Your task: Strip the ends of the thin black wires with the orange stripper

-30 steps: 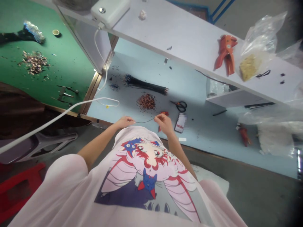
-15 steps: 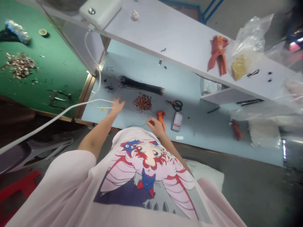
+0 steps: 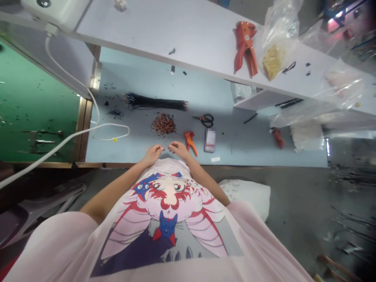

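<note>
Two hands (image 3: 154,154) (image 3: 178,150), closer together, left drawn back

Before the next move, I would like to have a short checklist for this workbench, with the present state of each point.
1. Left hand and right hand apart: ok, a gap shows between their fingertips.
2. Something held in the fingertips: cannot tell, too small to make out.
3. Orange hand tool near the right hand: ok, it lies just beside it.
4. Black wire bundle lying together: ok.
5. Scissors clear of both hands: ok.
6. Blue work surface free of scraps: not ok, a copper-coloured pile lies there.
</note>
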A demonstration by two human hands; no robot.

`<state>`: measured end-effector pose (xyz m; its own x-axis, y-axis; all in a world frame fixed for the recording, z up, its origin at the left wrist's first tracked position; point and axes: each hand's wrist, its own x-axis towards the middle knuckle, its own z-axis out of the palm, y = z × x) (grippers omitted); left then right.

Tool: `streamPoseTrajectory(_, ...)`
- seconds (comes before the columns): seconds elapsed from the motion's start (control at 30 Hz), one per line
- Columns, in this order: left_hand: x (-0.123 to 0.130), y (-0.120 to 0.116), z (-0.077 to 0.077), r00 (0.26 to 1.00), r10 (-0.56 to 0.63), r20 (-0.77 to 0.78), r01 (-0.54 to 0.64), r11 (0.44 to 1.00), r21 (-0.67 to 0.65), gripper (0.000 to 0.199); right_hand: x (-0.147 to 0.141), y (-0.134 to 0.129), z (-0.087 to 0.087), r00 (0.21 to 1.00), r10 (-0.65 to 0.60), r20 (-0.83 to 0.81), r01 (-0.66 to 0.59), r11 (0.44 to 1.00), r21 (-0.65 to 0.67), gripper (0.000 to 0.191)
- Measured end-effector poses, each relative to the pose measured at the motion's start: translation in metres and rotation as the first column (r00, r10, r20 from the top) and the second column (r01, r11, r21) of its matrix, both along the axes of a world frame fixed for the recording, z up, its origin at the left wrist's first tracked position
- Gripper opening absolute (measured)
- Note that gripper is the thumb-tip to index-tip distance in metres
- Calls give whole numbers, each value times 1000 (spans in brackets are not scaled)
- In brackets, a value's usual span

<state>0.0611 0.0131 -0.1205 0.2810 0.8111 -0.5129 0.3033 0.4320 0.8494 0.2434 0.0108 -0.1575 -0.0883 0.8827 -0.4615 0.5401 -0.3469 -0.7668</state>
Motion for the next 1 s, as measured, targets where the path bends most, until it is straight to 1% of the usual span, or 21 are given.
streamPoseTrajectory(0.1, -14, 9, 3, 991, 123, -52, -124, 992, -5, 22, 9, 10, -16, 989, -9, 147, 11, 1000, -18, 14)
streamPoseTrajectory(0.17, -28, 18, 5, 971, 221, -93, -222, 975, 5, 24, 13, 17, -25, 972, -4, 235, 10, 1000, -24, 10)
streamPoseTrajectory(0.2, -36, 22, 7, 957, 268, -113, -268, 963, 17, 24, 14, 21, -28, 965, 7, 261, -1, 1000, -23, 11)
streamPoseTrajectory(0.27, -55, 29, 12, 928, 341, -151, -338, 940, 48, 25, 13, 31, -33, 959, 40, 280, -42, 999, 0, 24)
streamPoseTrajectory(0.33, -75, 31, 19, 907, 374, -196, -362, 928, 93, 24, 12, 43, -34, 958, 66, 280, -82, 996, 47, 40)
streamPoseTrajectory(0.37, -84, 31, 23, 899, 374, -228, -355, 927, 122, 22, 11, 48, -34, 956, 71, 283, -94, 993, 69, 43)
streamPoseTrajectory(0.4, -92, 29, 26, 890, 371, -266, -340, 927, 157, 21, 12, 52, -33, 954, 71, 292, -99, 992, 82, 42)
streamPoseTrajectory(0.47, -104, 24, 30, 862, 372, -344, -308, 924, 227, 21, 15, 54, -32, 944, 63, 325, -94, 992, 80, 33)
streamPoseTrajectory(0.5, -107, 22, 30, 845, 382, -374, -304, 919, 252, 22, 18, 52, -32, 936, 58, 346, -86, 994, 67, 28)
streamPoseTrajectory(0.57, -110, 17, 28, 810, 422, -406, -335, 903, 270, 24, 25, 41, -31, 920, 53, 387, -72, 997, 36, 20)
streamPoseTrajectory(0.63, -107, 15, 24, 788, 461, -409, -376, 885, 273, 24, 31, 25, -31, 908, 42, 417, -58, 998, 25, 18)
streamPoseTrajectory(0.7, -99, 12, 21, 784, 483, -390, -399, 873, 280, 21, 36, 8, -30, 894, 1, 449, -27, 998, 50, 26)
streamPoseTrajectory(0.8, -77, 9, 23, 811, 489, -323, -419, 869, 263, 18, 42, -13, -26, 841, -129, 525, 82, 990, 112, 43)
streamPoseTrajectory(0.83, -67, 7, 25, 830, 481, -281, -429, 874, 230, 17, 44, -19, -24, 818, -171, 549, 123, 985, 123, 48)
streamPoseTrajectory(0.9, -46, 5, 33, 881, 449, -153, -434, 893, 121, 14, 46, -29, -23, 783, -224, 580, 189, 974, 121, 60)
streamPoseTrajectory(0.97, -26, 4, 44, 915, 402, 10, -402, 915, 8, 13, 49, -36, -22, 773, -241, 587, 231, 969, 94, 67)
streamPoseTrajectory(1.0, -17, 4, 50, 921, 380, 86, -379, 925, -20, 14, 50, -38, -21, 773, -244, 585, 247, 966, 77, 67)
